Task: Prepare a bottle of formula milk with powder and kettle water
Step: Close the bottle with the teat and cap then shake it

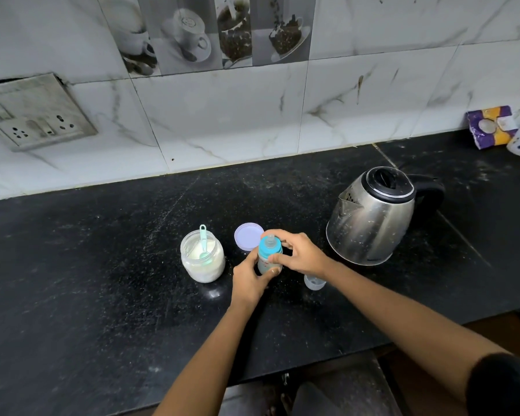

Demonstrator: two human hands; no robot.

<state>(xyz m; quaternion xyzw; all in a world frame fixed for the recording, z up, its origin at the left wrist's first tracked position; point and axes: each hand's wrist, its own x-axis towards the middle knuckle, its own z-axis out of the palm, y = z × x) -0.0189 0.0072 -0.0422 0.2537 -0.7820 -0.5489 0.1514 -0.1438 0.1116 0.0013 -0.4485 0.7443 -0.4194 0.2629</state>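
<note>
Found bottle (270, 249) held upright over worktop (102, 265) between powder jar (202, 259) and kettle (370, 217), left hand (248, 282) gripping its body, right hand (300, 255) pinching its teal top, likely for twisting.

No wording can be read with any certainty. The kettle (373, 217) bears a small dark brand mark low on its steel wall, near the base, too small to make out. The bottle (266, 261) shows faint reddish print on its clear body, too blurred to read. The purple and yellow packet (493, 127) by the wall carries white script and a pale label, neither legible. A cup pictured on the wall tile (189, 25) has a round emblem, unreadable.
</note>
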